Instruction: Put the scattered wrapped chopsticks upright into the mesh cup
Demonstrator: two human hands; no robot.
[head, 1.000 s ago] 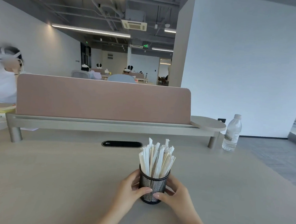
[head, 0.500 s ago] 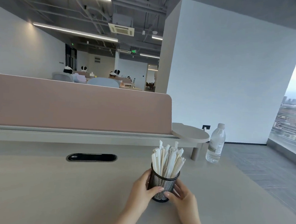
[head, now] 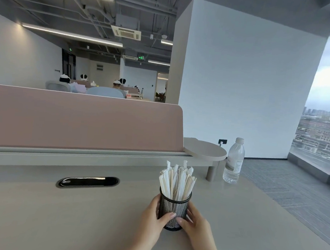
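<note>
Fingertips [head: 170, 215] of the left hand [head: 151, 217] pressed against the near wall of the black mesh cup [head: 173, 210], thumb curled round its left side; fingers of the right hand [head: 194, 222] wrapped round the right side, thumb tip just beside the left fingertips at the front. Both hands closed on the cup, cradling it from either side, low on its body. Cup standing upright on the pale grey desk [head: 75, 216], near the front edge and a little right of centre.

Inside the cup, a full bundle of wrapped chopsticks [head: 177, 179], upright and fanning slightly outward above the rim, white paper sleeves with torn or folded tips. No loose chopsticks visible anywhere on the desk, so the task probably finished or nearly so, with only steadying left.

Handling, as a judgement: paper sleeves likely thin, light and a little slick, prone to crumpling if pinched hard; sticks within stiff and slender. Best taken as a few together near mid-length. Cup likely light and rigid, its mesh giving good grip, yet top-heavy with the tall bundle, so best held low on the wall, as here.

Further out: a black oval cable slot [head: 89, 181] in the desk to the left, a pink divider panel [head: 82, 123] behind, a clear water bottle [head: 234, 161] well apart to the right, seated people blurred far beyond.
</note>
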